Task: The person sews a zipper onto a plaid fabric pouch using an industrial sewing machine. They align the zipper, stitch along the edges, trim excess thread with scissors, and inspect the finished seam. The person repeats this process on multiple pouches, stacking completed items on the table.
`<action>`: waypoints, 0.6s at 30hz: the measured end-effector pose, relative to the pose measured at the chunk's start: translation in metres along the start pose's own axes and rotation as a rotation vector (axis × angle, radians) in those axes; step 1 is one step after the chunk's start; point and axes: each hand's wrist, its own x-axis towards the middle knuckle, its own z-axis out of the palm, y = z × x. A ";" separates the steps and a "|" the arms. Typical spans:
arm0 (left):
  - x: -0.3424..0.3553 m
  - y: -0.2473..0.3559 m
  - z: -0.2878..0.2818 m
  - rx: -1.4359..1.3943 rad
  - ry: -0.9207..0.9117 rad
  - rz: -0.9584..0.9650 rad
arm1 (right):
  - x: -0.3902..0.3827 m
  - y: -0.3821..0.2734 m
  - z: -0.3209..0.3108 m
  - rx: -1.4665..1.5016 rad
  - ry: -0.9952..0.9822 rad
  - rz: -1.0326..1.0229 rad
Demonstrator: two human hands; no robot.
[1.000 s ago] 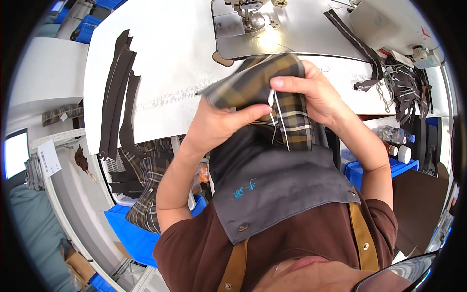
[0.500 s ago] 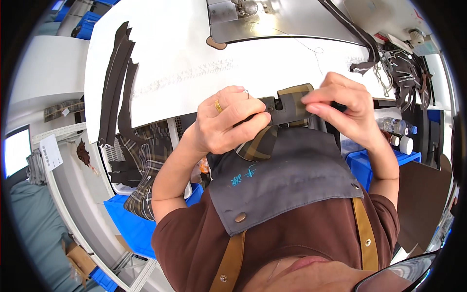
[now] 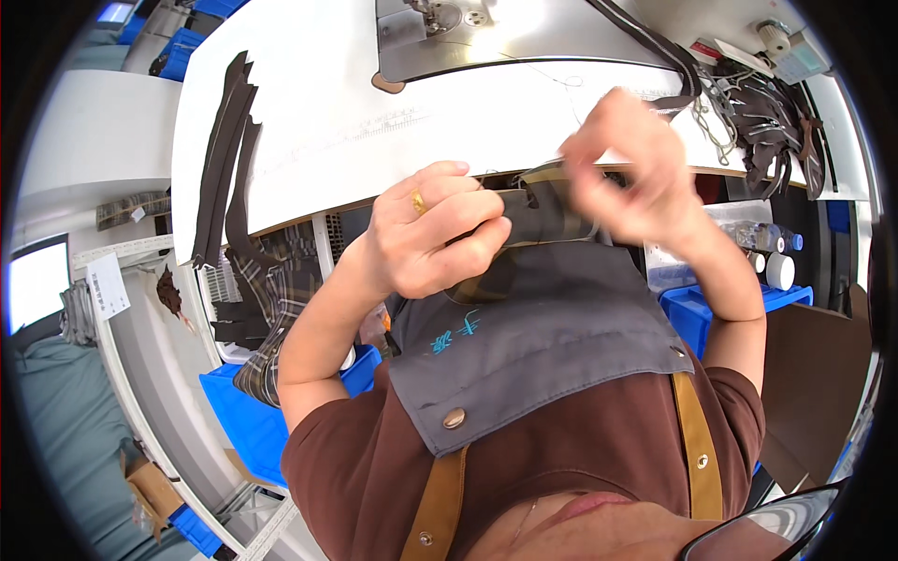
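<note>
My left hand (image 3: 435, 229), with a gold ring, is closed on a folded olive and dark plaid fabric piece (image 3: 547, 210) held over my grey apron (image 3: 524, 337) at the table's near edge. My right hand (image 3: 631, 168) is raised at the right end of this piece, curled and smeared by motion; whether it grips anything cannot be seen clearly. The piece has a small notch or opening at its upper edge, partly hidden by my fingers.
The white table (image 3: 309, 112) carries a sewing machine (image 3: 440, 23), dark strips (image 3: 224, 159) at left and tangled zipper tapes (image 3: 767, 122) at right. Plaid cloth (image 3: 281, 309) hangs over a blue bin (image 3: 234, 421); bottles (image 3: 776, 271) stand by another blue bin (image 3: 786, 297).
The fabric has been turned and folded smaller. My left hand has shifted up and closed round it. My right hand has moved upward and is now blurred.
</note>
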 end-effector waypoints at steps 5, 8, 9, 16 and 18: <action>-0.006 0.004 -0.001 0.087 -0.007 -0.009 | -0.029 0.026 -0.065 0.202 0.178 0.535; -0.006 0.001 0.000 0.131 -0.001 -0.007 | -0.053 0.020 -0.113 0.192 -0.054 0.627; -0.006 0.001 -0.001 0.163 0.000 -0.007 | -0.062 0.020 -0.126 0.151 -0.182 0.668; -0.018 0.008 -0.035 -0.755 0.413 -1.073 | -0.092 0.029 -0.119 -0.226 -0.282 0.855; -0.024 -0.013 -0.061 -0.356 0.278 -0.936 | -0.071 0.021 -0.090 -0.273 -0.206 0.696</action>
